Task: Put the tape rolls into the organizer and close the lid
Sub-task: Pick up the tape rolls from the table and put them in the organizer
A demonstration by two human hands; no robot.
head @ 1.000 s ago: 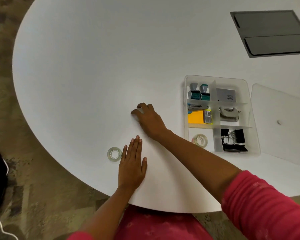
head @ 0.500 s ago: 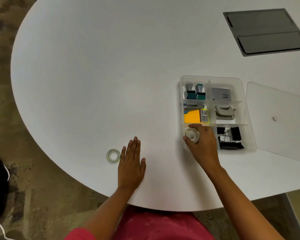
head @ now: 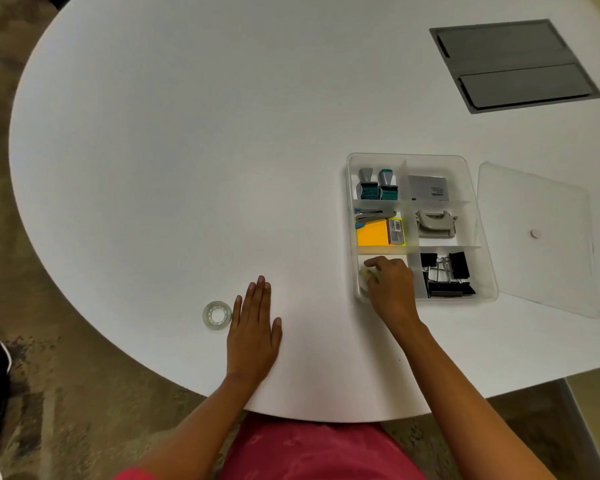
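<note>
The right hand [head: 390, 287] has its grip closed on a tape roll [head: 367, 279] in the organizer [head: 478, 237]'s near-left box. The left hand [head: 253, 327] lies flat and open on the desk [head: 187, 150], beside another roll [head: 217, 315]. That roll could get forgotten before the lid [head: 537, 237] goes on.
</note>
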